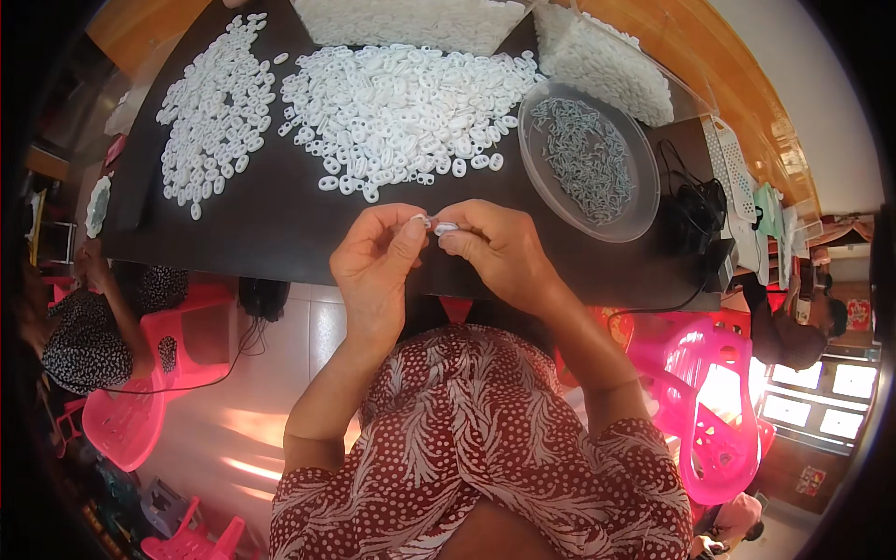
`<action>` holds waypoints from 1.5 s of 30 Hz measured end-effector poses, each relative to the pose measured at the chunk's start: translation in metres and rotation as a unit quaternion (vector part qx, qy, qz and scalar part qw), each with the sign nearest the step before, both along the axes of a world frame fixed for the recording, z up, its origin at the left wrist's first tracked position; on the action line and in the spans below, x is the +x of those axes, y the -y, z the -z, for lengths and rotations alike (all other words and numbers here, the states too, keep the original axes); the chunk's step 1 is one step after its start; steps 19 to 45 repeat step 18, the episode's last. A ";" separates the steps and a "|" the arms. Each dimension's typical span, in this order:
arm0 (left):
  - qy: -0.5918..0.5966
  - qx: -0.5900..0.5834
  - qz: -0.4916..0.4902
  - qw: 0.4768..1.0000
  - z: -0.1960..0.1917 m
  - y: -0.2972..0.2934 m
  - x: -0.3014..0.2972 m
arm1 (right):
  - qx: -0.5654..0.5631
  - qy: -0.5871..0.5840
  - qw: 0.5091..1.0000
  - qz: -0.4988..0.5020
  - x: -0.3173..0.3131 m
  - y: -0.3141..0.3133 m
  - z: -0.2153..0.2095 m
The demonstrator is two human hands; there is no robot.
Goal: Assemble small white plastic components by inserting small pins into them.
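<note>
Both my hands meet in front of my chest, over the near edge of the dark table [280, 245]. My right hand [504, 245] pinches a small white oval plastic piece [447, 228] between thumb and fingertips. Close beside it, my left hand [378, 250] is closed in a pinch on something tiny and pale, too small to make out. Beyond my hands spreads a large heap of white oval pieces with holes [401, 112]. A second heap of white pieces [217, 107] lies to the left. On the right, a round clear tub [642, 191] contains many small grey screws [586, 154].
Two clear bins, one at the back [411, 26] and one at back right [607, 70], hold white pieces. Black cables and a dark device [695, 201] sit at the table's right. Pink chairs [705, 411] flank me. A person in patterned clothing [89, 341] sits at left.
</note>
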State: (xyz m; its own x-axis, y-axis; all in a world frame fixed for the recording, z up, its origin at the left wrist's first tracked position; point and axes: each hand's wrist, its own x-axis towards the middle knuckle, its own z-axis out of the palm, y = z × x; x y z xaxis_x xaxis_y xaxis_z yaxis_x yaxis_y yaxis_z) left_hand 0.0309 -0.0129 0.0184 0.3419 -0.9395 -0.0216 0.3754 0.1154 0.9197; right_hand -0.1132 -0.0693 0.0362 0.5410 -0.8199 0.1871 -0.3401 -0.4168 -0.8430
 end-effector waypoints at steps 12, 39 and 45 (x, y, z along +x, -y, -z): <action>-0.088 0.006 0.031 0.996 0.000 -0.007 -0.005 | 0.261 0.213 0.940 0.048 0.000 -0.008 0.006; -0.151 0.020 0.002 0.988 -0.002 -0.007 -0.007 | 0.230 0.280 0.931 0.055 0.003 -0.011 0.012; -0.151 0.020 0.002 0.988 -0.002 -0.007 -0.007 | 0.230 0.280 0.931 0.055 0.003 -0.011 0.012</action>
